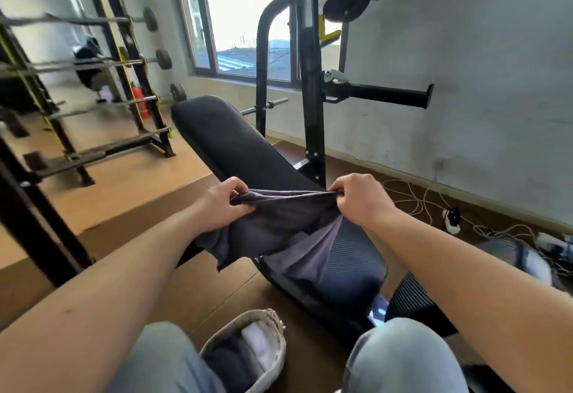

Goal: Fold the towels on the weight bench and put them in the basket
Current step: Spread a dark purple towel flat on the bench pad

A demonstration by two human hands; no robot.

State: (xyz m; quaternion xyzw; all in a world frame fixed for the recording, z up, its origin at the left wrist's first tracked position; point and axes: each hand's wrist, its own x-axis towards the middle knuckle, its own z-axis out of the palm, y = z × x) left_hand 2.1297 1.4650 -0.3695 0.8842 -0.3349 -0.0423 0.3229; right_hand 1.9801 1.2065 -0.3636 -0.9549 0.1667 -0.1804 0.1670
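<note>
Both hands raised over weight bench (235,144), each pinching top edge of purple-grey towel (279,225): left hand (221,203) on left corner, right hand (361,198) on right corner, fingers curled round cloth. Edge stretched taut between them; rest of towel hangs down, lower part draped on seat pad and over its left side. Fabric basket (280,352) on floor between knees, holding dark folded towel (229,358) beside white folded towel (259,343).
</note>
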